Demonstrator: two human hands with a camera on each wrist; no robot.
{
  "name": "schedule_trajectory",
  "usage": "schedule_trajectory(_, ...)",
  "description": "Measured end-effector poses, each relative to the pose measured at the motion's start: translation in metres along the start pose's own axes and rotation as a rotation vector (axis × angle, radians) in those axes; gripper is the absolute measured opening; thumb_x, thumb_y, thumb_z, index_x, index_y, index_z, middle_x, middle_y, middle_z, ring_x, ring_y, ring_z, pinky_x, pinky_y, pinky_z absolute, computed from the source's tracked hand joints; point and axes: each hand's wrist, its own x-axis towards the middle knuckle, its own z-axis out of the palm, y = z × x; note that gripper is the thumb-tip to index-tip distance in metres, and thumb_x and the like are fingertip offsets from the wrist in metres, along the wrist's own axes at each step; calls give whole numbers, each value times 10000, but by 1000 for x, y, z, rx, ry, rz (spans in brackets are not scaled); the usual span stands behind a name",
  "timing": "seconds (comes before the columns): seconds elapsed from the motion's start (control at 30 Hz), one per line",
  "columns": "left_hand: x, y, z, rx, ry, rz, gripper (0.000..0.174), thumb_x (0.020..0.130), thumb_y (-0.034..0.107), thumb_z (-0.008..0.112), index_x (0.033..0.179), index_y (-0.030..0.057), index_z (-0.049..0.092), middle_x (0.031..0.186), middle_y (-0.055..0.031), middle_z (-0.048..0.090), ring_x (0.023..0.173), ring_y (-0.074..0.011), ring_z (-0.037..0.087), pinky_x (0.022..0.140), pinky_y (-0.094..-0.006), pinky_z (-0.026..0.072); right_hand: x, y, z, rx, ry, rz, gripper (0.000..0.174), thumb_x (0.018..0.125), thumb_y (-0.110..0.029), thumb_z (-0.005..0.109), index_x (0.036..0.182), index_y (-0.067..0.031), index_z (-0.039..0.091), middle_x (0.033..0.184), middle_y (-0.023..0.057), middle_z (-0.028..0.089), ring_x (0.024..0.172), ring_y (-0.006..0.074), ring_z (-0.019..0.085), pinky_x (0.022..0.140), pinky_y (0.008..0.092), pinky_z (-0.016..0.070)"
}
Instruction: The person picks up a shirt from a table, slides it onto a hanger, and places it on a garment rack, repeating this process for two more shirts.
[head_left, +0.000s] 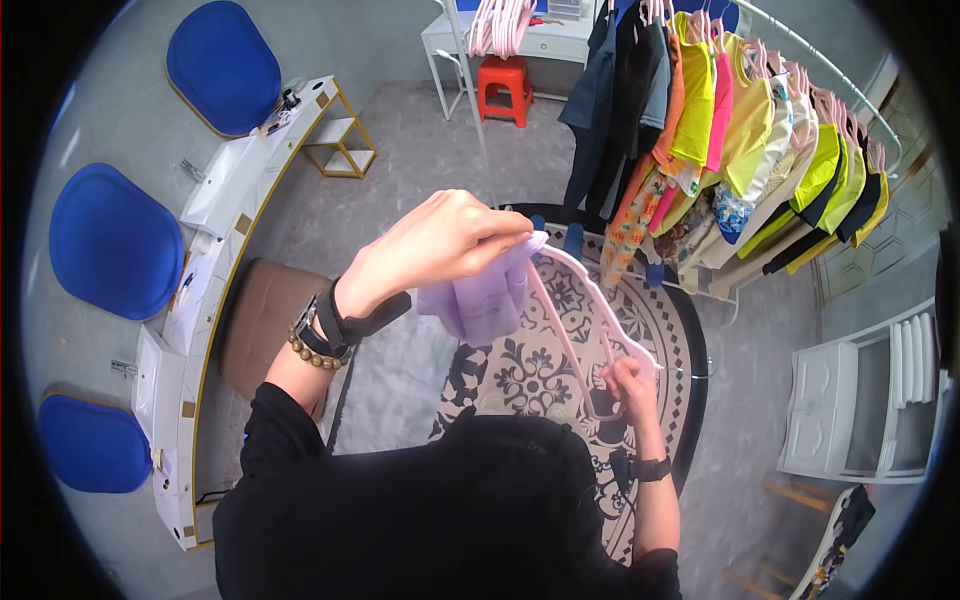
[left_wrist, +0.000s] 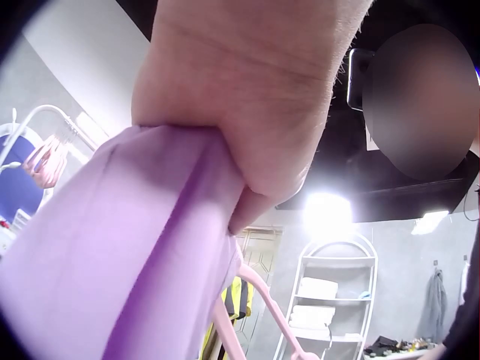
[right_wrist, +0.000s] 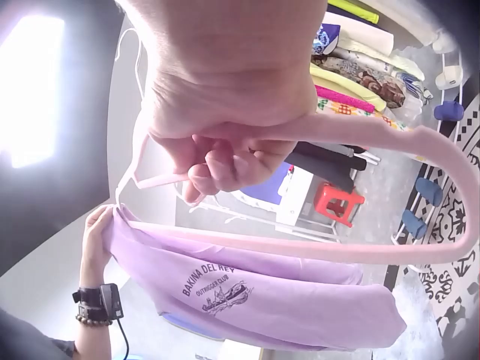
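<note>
A lavender garment point(head_left: 485, 305) with a dark printed emblem hangs folded from the left hand point(head_left: 445, 240), whose fingers pinch its upper edge at one end of a pink hanger point(head_left: 560, 335). In the right wrist view the printed lettering faces the camera, and the hanger's long bar runs along the cloth's upper edge. The right hand point(head_left: 632, 388) grips the hanger near its hook, fingers curled round the pink plastic. Seen from the left wrist, the cloth point(left_wrist: 142, 247) drops in loose folds below the palm, and the left fingertips are hidden.
A rack of colourful clothes point(head_left: 740, 110) stands ahead to the right, over a patterned rug point(head_left: 540, 375). Bare pink hangers point(head_left: 503, 25) hang near a red stool point(head_left: 505, 92). A long counter with sinks point(head_left: 220, 185) and a brown ottoman point(head_left: 265, 330) line the left.
</note>
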Motion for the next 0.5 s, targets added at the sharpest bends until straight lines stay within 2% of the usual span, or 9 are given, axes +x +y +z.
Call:
schedule_trajectory(0.3,10,5,-3,29,5,-13,177,867,44,643,1028,-6,698,745,-192,659,664,-355,660,583,-376,495,10,-11,-9,-5,-45,-27,378,1000,-309,602,852,27,691,599,-18,516,514,65,413,498,222,307)
schedule_trajectory(0.37,12,6,-1,24,-2,-7,171,872,46,643,1025,-8,699,744,-193,658,665,-356,660,582,-375,495,12,-16,-7,-149,-23,14,389,997,-322,614,847,25,702,602,-23,521,508,59,423,477,223,303)
schedule_trajectory(0.5,15,7,2,-33,14,13,165,882,46,643,1025,-12,702,762,-198,670,665,-350,667,582,-370,499,14,-17,-5,-195,15,-10,380,991,-312,626,832,22,713,586,-25,517,497,53,427,459,225,302)
